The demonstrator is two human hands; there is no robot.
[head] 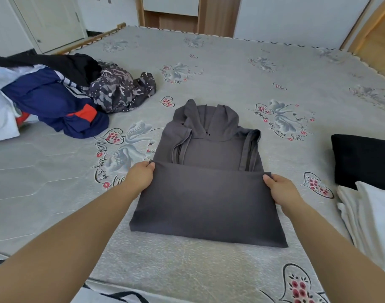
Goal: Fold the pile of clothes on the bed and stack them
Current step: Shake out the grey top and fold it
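Note:
A dark grey hoodie [209,193] lies flat in the middle of the bed [230,68], hood pointing away, sleeves folded in along its sides. Its lower part is doubled up over the body, making a straight folded edge. My left hand [141,178] pinches the left corner of that folded-up hem. My right hand [279,189] pinches the right corner. An unfolded pile of clothes [56,92] sits at the left: a navy jacket with red and white, a camouflage garment, a black piece and white fabric.
At the right edge lie a folded black garment [364,160] and, nearer me, a folded white garment [370,221]. The bed has a grey cover with swan and heart prints. Wooden furniture and a white door stand behind the bed.

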